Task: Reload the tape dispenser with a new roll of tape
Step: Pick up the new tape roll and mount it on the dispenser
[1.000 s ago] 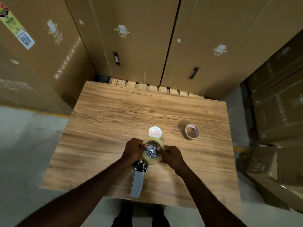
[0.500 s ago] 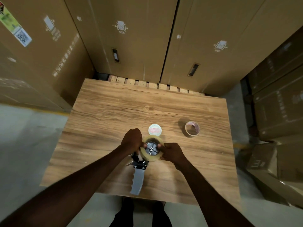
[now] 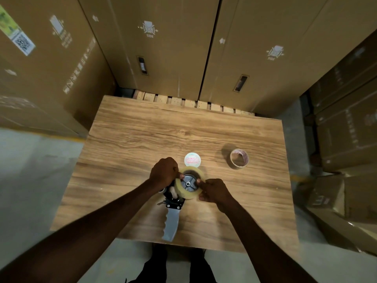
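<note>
Clear tape roll point(image 3: 188, 194) on dispenser point(image 3: 172, 213) hub; both hands point(image 3: 163, 172) point(image 3: 214, 190) clamped at 9 and 3, likely seating it square.

Left hand point(image 3: 163, 172) curled, right hand point(image 3: 214, 192) pinching, forearms converging

Bare forearms point(image 3: 114, 217), no sleeves; dark trousers point(image 3: 179, 268).
</note>
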The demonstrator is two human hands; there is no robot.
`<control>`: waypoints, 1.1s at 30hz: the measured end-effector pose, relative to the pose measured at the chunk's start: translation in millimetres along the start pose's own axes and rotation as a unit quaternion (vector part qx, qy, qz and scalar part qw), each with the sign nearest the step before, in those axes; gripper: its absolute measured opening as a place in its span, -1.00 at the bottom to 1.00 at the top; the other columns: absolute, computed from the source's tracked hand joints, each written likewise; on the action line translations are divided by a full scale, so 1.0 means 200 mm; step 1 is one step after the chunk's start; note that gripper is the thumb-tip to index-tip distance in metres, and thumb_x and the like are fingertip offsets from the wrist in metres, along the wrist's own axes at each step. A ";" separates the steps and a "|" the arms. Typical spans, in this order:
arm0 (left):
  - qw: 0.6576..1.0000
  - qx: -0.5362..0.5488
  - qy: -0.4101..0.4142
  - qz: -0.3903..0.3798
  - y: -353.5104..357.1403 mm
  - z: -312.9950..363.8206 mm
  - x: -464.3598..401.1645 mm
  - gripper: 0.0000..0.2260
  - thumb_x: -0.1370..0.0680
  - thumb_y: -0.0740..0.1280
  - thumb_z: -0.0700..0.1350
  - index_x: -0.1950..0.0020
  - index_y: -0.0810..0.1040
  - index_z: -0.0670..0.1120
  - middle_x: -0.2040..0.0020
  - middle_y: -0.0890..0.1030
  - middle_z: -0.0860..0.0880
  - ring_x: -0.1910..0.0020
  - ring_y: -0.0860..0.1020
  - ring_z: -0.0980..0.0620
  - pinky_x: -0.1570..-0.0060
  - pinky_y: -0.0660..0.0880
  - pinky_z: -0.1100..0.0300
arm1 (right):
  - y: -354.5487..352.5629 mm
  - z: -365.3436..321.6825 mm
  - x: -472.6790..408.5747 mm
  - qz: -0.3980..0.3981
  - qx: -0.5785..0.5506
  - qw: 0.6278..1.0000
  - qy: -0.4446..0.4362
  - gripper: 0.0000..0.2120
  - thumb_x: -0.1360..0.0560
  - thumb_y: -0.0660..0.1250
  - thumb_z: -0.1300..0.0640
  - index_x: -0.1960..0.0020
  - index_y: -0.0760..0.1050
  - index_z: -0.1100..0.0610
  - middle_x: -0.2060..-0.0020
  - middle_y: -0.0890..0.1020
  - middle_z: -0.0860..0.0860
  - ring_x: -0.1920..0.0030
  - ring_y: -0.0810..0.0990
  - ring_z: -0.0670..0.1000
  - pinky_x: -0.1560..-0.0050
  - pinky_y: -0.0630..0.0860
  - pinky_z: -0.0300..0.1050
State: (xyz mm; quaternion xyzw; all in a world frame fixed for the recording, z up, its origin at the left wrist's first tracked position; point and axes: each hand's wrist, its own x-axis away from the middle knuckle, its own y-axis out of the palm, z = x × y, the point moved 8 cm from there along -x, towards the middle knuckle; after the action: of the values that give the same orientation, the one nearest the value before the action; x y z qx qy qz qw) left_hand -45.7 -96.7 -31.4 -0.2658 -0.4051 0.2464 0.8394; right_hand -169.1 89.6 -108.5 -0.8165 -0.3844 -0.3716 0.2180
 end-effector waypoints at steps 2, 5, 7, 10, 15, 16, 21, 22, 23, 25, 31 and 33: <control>0.999 0.029 0.014 0.020 0.01 0.00 0.00 -0.73 -0.36 0.59 0.02 0.30 0.67 -0.16 0.23 0.72 -0.10 0.15 0.69 -0.06 0.17 0.57 0.05 | 0.01 0.02 0.02 -0.014 -0.025 0.999 0.026 -0.69 -0.54 0.57 0.08 0.17 0.58 0.29 0.24 0.63 0.28 0.29 0.67 0.10 0.17 0.78 -0.01; 0.998 0.041 0.031 0.032 0.02 0.01 0.00 -0.75 -0.40 0.55 0.05 0.25 0.71 -0.13 0.21 0.74 -0.07 0.16 0.69 -0.01 0.12 0.62 0.00 | 0.04 0.05 0.05 -0.034 -0.040 0.997 0.055 -0.67 -0.56 0.55 0.08 -0.01 0.59 0.36 0.14 0.63 0.35 0.14 0.68 0.21 0.16 0.78 0.00; 0.998 0.034 0.041 0.033 0.02 0.02 0.00 -0.76 -0.42 0.54 0.06 0.23 0.72 -0.12 0.19 0.74 -0.06 0.14 0.69 -0.02 0.11 0.61 0.02 | 0.04 0.07 0.06 -0.038 -0.036 0.997 0.062 -0.66 -0.56 0.55 0.09 -0.05 0.59 0.37 0.14 0.63 0.34 0.16 0.68 0.19 0.18 0.78 0.00; 0.998 0.026 0.060 0.021 0.02 0.03 -0.01 -0.79 -0.44 0.52 0.05 0.16 0.74 -0.09 0.14 0.76 -0.06 0.08 0.70 -0.02 0.07 0.61 0.03 | 0.06 0.09 0.06 -0.054 -0.018 0.996 0.073 -0.63 -0.54 0.57 0.10 -0.07 0.60 0.41 0.14 0.63 0.33 0.25 0.69 0.13 0.22 0.77 -0.02; 0.996 0.037 0.085 0.010 0.02 0.02 -0.01 -0.76 -0.47 0.51 -0.02 0.08 0.72 -0.21 0.04 0.72 -0.20 -0.01 0.67 -0.14 -0.05 0.59 -0.03 | 0.04 0.06 0.06 -0.053 0.017 0.997 0.056 -0.46 -0.52 0.59 0.03 -0.17 0.60 0.51 0.14 0.68 0.33 0.26 0.73 0.13 0.23 0.76 -0.03; 0.995 0.042 0.086 0.017 0.02 0.02 -0.01 -0.77 -0.47 0.51 -0.03 0.06 0.72 -0.20 0.02 0.73 -0.18 -0.02 0.67 -0.13 -0.07 0.58 -0.02 | 0.03 0.04 0.06 -0.048 0.023 0.997 0.050 -0.47 -0.52 0.58 -0.02 -0.12 0.62 0.47 0.15 0.68 0.29 0.23 0.73 0.14 0.21 0.77 -0.02; 0.995 0.053 0.086 0.016 0.01 -0.05 0.00 -0.80 -0.42 0.56 -0.10 0.10 0.74 -0.22 0.08 0.75 -0.15 0.03 0.70 -0.05 0.01 0.60 0.00 | -0.03 -0.08 0.05 -0.033 0.016 0.999 -0.023 -0.84 -0.64 0.45 0.06 -0.03 0.66 0.16 0.16 0.58 0.14 0.24 0.59 0.05 0.16 0.72 0.00; 0.995 0.050 0.082 0.004 0.01 -0.07 0.01 -0.80 -0.40 0.57 -0.11 0.14 0.73 -0.24 0.13 0.75 -0.18 0.07 0.70 -0.04 0.04 0.60 -0.02 | -0.04 -0.10 0.04 -0.034 0.028 0.999 -0.030 -0.88 -0.66 0.42 0.14 -0.05 0.66 0.20 0.15 0.57 0.18 0.25 0.58 0.05 0.14 0.72 0.01; 0.996 0.047 0.078 -0.007 0.02 -0.07 0.00 -0.79 -0.39 0.58 -0.12 0.17 0.71 -0.27 0.17 0.73 -0.20 0.12 0.68 -0.01 0.05 0.58 -0.04 | -0.03 -0.11 0.03 -0.037 0.040 0.998 -0.031 -0.89 -0.66 0.40 0.22 -0.07 0.66 0.25 0.15 0.56 0.22 0.26 0.57 0.06 0.15 0.73 0.01; 0.996 0.049 0.076 -0.015 0.02 -0.07 0.00 -0.76 -0.39 0.58 -0.12 0.18 0.69 -0.30 0.20 0.71 -0.21 0.14 0.66 0.00 0.03 0.57 -0.06 | -0.02 -0.12 0.03 -0.041 0.055 0.997 -0.021 -0.91 -0.66 0.38 0.30 -0.06 0.65 0.32 0.14 0.57 0.24 0.29 0.59 0.08 0.17 0.74 -0.02; 0.992 0.074 0.097 0.012 0.01 0.00 0.00 -0.79 -0.41 0.57 -0.12 0.05 0.74 -0.23 0.02 0.75 -0.16 -0.02 0.69 -0.06 -0.06 0.60 0.02 | 0.00 -0.10 0.07 -0.069 0.076 0.995 -0.007 -0.86 -0.64 0.38 0.36 -0.17 0.64 0.34 0.16 0.60 0.28 0.28 0.65 0.12 0.21 0.77 -0.05; 0.993 0.072 0.096 0.012 0.02 0.00 0.00 -0.82 -0.42 0.57 -0.12 0.10 0.75 -0.23 0.08 0.76 -0.16 0.02 0.70 -0.05 -0.02 0.61 0.01 | 0.00 -0.09 0.08 -0.075 0.091 0.993 -0.002 -0.86 -0.65 0.39 0.26 -0.17 0.63 0.30 0.17 0.60 0.28 0.32 0.67 0.11 0.23 0.75 -0.08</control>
State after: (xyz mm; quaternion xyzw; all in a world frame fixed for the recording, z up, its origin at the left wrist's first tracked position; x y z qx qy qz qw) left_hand -46.2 -94.7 -33.7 -0.2323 -0.3008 0.2580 0.8883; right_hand -169.9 84.3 -85.4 -0.7625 -0.4774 -0.3489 0.2626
